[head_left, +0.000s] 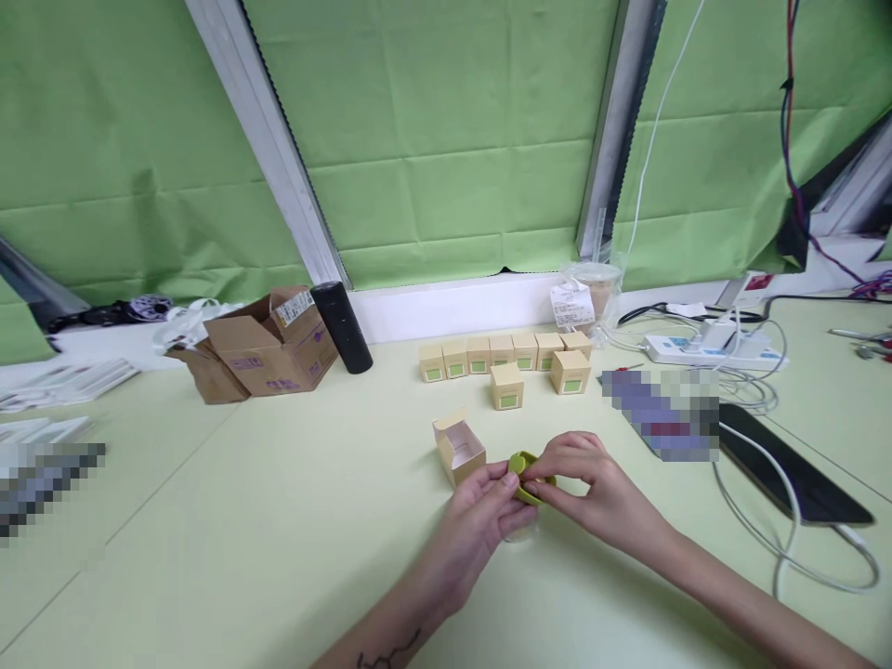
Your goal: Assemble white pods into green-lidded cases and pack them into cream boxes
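Observation:
Between my two hands is a small yellow-green ring-shaped piece (519, 462) with a rounded knob at its left side; its exact kind I cannot make out. My left hand (480, 511) is closed on it from the left. From the right, the fingertips of my right hand (582, 478) pinch at its inside and rim, hiding part of it. Under my left fingers shows the edge of a clear round item (521, 532), partly covered. Just beyond my left hand stands a small tan box (456, 451) with its flap up and its white inside showing.
Several closed tan boxes (507, 387) with green labels stand farther back. Behind on the left are an open brown carton (279, 348) and a black bottle (343, 327). To the right lie a black phone-like slab (794, 469), white cables and a power strip (697, 350).

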Motion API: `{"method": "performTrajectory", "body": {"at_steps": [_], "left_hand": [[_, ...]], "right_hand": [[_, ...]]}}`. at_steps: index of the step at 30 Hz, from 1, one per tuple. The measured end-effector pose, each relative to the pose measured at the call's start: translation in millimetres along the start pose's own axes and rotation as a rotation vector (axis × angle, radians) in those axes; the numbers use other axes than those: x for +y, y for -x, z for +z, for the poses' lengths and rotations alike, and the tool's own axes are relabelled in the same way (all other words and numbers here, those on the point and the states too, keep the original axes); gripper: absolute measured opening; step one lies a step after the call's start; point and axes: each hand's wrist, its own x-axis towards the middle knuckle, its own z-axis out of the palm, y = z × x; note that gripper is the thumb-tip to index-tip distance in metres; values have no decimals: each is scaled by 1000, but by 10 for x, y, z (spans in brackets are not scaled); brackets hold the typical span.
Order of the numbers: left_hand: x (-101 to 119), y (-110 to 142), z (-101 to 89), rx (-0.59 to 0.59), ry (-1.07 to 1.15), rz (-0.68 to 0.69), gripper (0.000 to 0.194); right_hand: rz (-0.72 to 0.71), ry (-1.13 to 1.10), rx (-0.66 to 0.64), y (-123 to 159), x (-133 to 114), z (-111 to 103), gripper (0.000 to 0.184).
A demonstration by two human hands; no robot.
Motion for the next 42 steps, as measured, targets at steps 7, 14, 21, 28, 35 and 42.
{"method": "performTrajectory", "body": {"at_steps": [7,14,21,28,35,42], "left_hand": [[24,15,39,-4,57,16,20],[81,16,33,-103,-129,4,24],[105,2,-14,73,-355,62,28],[92,-13,-13,151,-438,195,23],[47,-28,-26,110,-463,252,18],[-5,-99,-70,34,-578,297,11]], "right_hand": [[31,13,125,1,-33,53,10],[30,84,171,23,-81,25,11],[184,-260,176,62,-93,45,13],[183,-361,167,72,-133,35,12],[167,-409,167,79,-110,52,14],[181,-468,28,56,-165,-11,18]]}}
